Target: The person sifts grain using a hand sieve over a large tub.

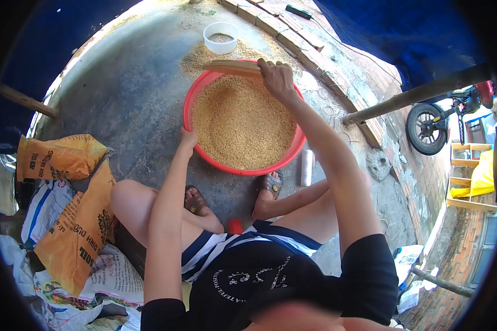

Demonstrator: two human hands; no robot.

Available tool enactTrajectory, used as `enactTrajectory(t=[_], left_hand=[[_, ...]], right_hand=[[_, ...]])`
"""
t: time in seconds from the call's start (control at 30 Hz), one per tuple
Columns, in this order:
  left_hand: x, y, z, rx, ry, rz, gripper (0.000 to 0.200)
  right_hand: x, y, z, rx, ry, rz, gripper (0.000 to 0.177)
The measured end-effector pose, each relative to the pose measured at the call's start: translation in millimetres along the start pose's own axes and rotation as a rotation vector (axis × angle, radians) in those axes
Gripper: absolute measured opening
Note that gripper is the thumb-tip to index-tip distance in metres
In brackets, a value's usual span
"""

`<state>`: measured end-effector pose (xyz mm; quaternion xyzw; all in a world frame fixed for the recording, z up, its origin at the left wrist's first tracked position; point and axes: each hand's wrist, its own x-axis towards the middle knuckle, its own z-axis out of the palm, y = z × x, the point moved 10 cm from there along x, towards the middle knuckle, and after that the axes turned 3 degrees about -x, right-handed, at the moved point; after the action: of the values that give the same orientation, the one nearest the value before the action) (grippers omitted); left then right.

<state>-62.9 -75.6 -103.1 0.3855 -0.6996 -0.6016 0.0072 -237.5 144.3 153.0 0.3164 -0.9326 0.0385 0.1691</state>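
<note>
A wide red plastic basin (pixel 189 105), filled with light brown husk-like grain (pixel 248 127), stands on the ground in front of me. My left hand (pixel 189 138) grips its near left rim, with the fingers partly hidden behind the edge. Over the far rim, my right hand (pixel 277 77) is closed on the right end of a thin tan board (pixel 234 67), which is seen almost edge-on above the grain. Beyond the basin lies loose grain (pixel 196 58), with a white round tub (pixel 221 45) on it.
Orange sacks (pixel 74 231) and white bags (pixel 44 209) lie at the left. A pale cylinder (pixel 307 168) stands right of the basin, near my foot. A row of bricks (pixel 309 55) runs along the right side, below a pole (pixel 414 94). A motorbike wheel (pixel 427 128) is farther right.
</note>
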Motion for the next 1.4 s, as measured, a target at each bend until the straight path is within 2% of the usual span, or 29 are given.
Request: enactTrajectory(t=[0.03,0.1,0.17,0.2,0.23,0.3,0.33,0.37,0.43,0.5,0.57,0.7,0.77,0.8,0.87,0.9,0.97,1.0,1.07,1.1,1.17,1.2,1.33,1.37,1.4], left_hand=[[3,-6,10,-0.177,-0.042,0.025,0.068],[14,-26,15,-0.174,-0.001,0.014,0.069],[13,-26,13,-0.174,0.041,-0.004,0.071],[3,-19,12,-0.12,0.056,-0.078,0.072],[-8,-15,10,-0.068,0.069,-0.153,0.073],[-18,-4,9,-0.073,0.062,-0.176,0.074],[-20,-5,9,-0.074,0.053,-0.191,0.076],[-20,-7,9,-0.074,0.057,-0.199,0.076],[-16,-9,9,-0.087,0.05,-0.182,0.079],[-16,-9,10,-0.07,0.042,-0.185,0.079],[-16,-9,10,-0.053,0.031,-0.183,0.08],[-14,-9,11,-0.029,0.018,-0.18,0.082],[-15,-9,11,-0.011,0.024,-0.194,0.083],[-13,-11,11,-0.018,0.016,-0.187,0.084],[-13,-9,11,-0.025,0.01,-0.177,0.085],[-13,-8,11,-0.029,0.012,-0.165,0.086],[-15,-5,11,-0.031,0.012,-0.15,0.086],[-13,-7,11,-0.03,0.016,-0.153,0.086],[-6,-12,12,-0.027,0.016,-0.147,0.086],[1,-19,14,-0.045,0.019,-0.137,0.087],[2,-19,14,-0.057,0.018,-0.125,0.088],[-2,-16,15,-0.108,-0.005,-0.137,0.087],[-7,-5,16,-0.235,-0.04,-0.095,0.084],[-7,-2,15,-0.23,-0.047,-0.087,0.084],[-10,5,5,-0.042,0.021,-0.054,0.083]], right_hand=[[5,-5,1,-0.059,0.009,-0.011,0.012],[10,-8,19,0.034,-0.017,0.021,0.012],[10,-5,21,0.383,0.309,-0.001,0.013],[12,1,30,0.501,0.101,0.154,0.015],[13,3,34,0.504,0.093,0.15,0.015],[13,30,57,0.544,0.009,0.28,0.017],[13,42,71,0.5,-0.077,0.327,0.024],[8,48,78,0.503,-0.085,0.324,0.024],[-5,58,84,0.613,-0.157,0.436,0.02],[-13,70,101,0.615,-0.179,0.453,0.023],[-27,77,130,0.771,-0.312,0.519,0.025],[-63,88,139,0.808,-0.335,0.568,0.026],[-85,101,156,1.028,-0.291,0.685,0.03],[-94,105,162,1.028,-0.289,0.685,0.03],[-119,115,180,1.18,-0.276,0.847,0.032],[-126,115,182,1.181,-0.274,0.844,0.032],[-157,123,196,1.211,-0.295,1.066,0.034],[-170,128,216,1.213,-0.289,1.069,0.034],[-222,150,272,1.135,-0.308,1.371,0.039],[-228,148,273,1.138,-0.301,1.372,0.039],[-261,130,276,1.319,-0.191,1.589,0.045],[-258,112,245,1.34,-0.214,1.6,0.047],[-257,98,230,1.505,-0.136,1.665,0.044],[-256,98,216,1.445,-0.158,1.653,0.04],[-256,99,205,1.386,-0.181,1.642,0.036]])
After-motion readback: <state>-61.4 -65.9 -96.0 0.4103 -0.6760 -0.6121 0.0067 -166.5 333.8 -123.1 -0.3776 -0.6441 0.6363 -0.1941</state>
